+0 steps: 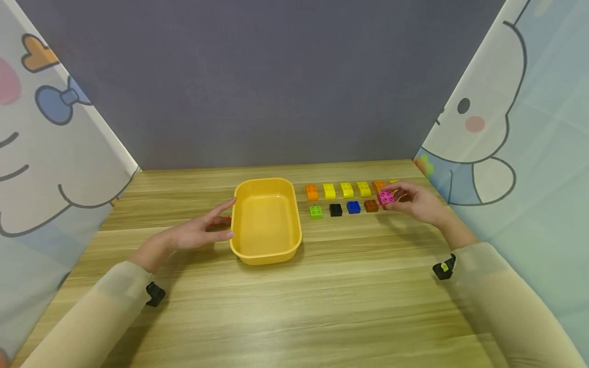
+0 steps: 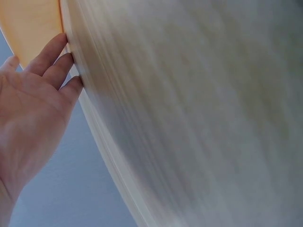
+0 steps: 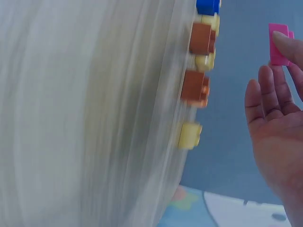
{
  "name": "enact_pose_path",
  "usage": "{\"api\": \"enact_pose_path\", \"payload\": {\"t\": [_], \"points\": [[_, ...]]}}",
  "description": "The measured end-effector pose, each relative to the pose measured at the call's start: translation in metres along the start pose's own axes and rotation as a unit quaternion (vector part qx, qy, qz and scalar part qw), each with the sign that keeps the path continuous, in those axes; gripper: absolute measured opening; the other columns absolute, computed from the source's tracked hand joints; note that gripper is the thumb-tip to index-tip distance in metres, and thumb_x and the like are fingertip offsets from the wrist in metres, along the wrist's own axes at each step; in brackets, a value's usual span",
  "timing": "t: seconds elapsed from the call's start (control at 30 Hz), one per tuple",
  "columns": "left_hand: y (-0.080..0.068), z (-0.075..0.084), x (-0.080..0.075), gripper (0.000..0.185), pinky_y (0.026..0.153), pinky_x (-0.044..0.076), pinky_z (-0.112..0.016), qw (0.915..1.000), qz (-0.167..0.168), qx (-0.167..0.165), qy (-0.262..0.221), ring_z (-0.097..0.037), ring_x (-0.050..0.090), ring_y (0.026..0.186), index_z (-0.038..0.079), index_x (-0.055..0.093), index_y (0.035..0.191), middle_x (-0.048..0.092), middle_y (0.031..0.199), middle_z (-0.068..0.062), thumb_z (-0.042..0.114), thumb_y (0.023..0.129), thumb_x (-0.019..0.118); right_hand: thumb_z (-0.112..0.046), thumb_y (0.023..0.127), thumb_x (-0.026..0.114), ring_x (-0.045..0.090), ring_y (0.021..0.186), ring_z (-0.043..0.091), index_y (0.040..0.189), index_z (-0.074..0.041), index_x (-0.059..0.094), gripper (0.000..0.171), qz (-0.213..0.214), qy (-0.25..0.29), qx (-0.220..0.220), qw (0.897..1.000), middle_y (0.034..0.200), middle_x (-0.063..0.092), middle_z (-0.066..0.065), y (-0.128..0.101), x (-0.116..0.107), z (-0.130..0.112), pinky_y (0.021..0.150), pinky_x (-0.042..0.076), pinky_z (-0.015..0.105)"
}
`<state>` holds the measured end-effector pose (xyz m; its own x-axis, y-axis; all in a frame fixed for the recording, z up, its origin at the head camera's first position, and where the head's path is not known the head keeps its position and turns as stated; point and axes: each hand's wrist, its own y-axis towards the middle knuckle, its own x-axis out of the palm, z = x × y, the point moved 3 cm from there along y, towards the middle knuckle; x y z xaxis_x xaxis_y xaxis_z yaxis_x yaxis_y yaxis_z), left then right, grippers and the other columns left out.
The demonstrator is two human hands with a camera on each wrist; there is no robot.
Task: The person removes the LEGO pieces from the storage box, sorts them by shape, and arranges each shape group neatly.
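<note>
1. right hand (image 1: 416, 200) pinches a pink brick (image 1: 385, 197) between thumb and fingertips, holding it just above the right end of the brick rows; the right wrist view shows the same pink brick (image 3: 279, 44) at the tips of the fingers (image 3: 272, 92), clear of the worktop.
2. left hand (image 1: 198, 232) lies released, fingers straight, with the fingertips touching the left wall of the yellow tub (image 1: 239, 240); in the left wrist view the fingers (image 2: 52, 59) rest against the tub's rim (image 2: 33, 23).
3. yellow tub sits near the middle of the wooden worktop (image 1: 322, 296), with nothing visible inside it.
4. just to the right of the tub run two rows of bricks. the far row starts with an orange brick (image 1: 311, 192), then three yellow bricks (image 1: 346, 189), then another orange one partly hidden behind the pink brick.
5. the near row reads green brick (image 1: 315, 211), black brick (image 1: 335, 209), blue brick (image 1: 353, 207), brown brick (image 1: 370, 205).
6. a dark grey wall stands behind the worktop, and cartoon-printed curtains (image 1: 515, 128) hang on both sides.
7. both forearms wear pale sleeves (image 1: 501, 286), each with a small black clip at the wrist.
</note>
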<state>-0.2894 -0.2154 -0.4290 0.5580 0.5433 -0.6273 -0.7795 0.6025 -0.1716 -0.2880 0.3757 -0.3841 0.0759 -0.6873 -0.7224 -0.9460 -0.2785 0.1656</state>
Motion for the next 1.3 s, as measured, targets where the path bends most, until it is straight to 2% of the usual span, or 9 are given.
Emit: {"api": "enact_pose_path", "payload": {"t": [0.23,0.57,0.73,0.9,1.17,1.3], "points": [[0.000,0.000,0.000,0.096,0.123,0.035,-0.078,1.0000,-0.001,0.001,0.001,-0.052,0.037,0.161,0.040,0.000,0.177,0.040,0.172,-0.029,0.044,0.109,0.068,-0.012,0.104,0.077,0.066,0.096,0.004,0.148,-0.004,0.066,0.046,0.003,-0.027,0.032,0.999,0.130,0.069,0.018,-0.004,-0.018,0.019,0.078,0.057,0.018],[0.000,0.001,0.000,0.096,0.124,0.034,-0.078,1.0000,-0.002,-0.001,0.002,-0.051,0.038,0.161,0.038,0.001,0.178,0.041,0.172,-0.028,0.043,0.109,0.068,-0.017,0.106,0.075,0.061,0.101,-0.005,0.151,0.002,0.061,0.050,-0.007,-0.043,0.084,0.995,0.141,0.067,0.029,-0.009,-0.031,0.048,0.082,0.055,0.014],[0.000,0.001,0.000,0.097,0.124,0.033,-0.079,1.0000,-0.005,-0.003,0.002,-0.052,0.037,0.161,0.037,0.000,0.178,0.040,0.173,-0.028,0.044,0.109,0.068,-0.024,0.108,0.074,0.062,0.106,0.003,0.152,-0.003,0.062,0.051,-0.018,-0.056,0.109,0.992,0.144,0.066,0.026,-0.009,-0.035,0.060,0.083,0.056,0.016],[0.000,0.000,0.000,0.097,0.124,0.033,-0.079,1.0000,-0.005,-0.002,0.005,-0.052,0.036,0.161,0.038,0.000,0.178,0.040,0.173,-0.029,0.044,0.109,0.068,-0.025,0.108,0.073,0.065,0.112,0.012,0.154,-0.002,0.059,0.053,-0.037,-0.046,0.126,0.990,0.146,0.065,0.029,-0.008,-0.037,0.068,0.085,0.058,0.020],[-0.001,0.001,0.000,0.096,0.125,0.034,-0.078,1.0000,-0.004,-0.003,0.002,-0.051,0.037,0.161,0.038,0.000,0.177,0.039,0.173,-0.028,0.044,0.110,0.067,-0.027,0.107,0.075,0.067,0.126,0.046,0.155,-0.001,0.057,0.057,-0.054,-0.068,0.135,0.987,0.149,0.061,0.035,-0.007,-0.035,0.076,0.084,0.056,0.026],[-0.001,0.002,0.000,0.096,0.124,0.033,-0.079,1.0000,-0.005,-0.007,0.000,-0.052,0.036,0.162,0.040,0.000,0.177,0.039,0.173,-0.028,0.044,0.109,0.068,-0.022,0.107,0.075,0.067,0.123,0.046,0.152,0.003,0.058,0.055,-0.055,-0.076,0.127,0.987,0.148,0.060,0.037,-0.005,-0.031,0.079,0.081,0.054,0.025]]}}
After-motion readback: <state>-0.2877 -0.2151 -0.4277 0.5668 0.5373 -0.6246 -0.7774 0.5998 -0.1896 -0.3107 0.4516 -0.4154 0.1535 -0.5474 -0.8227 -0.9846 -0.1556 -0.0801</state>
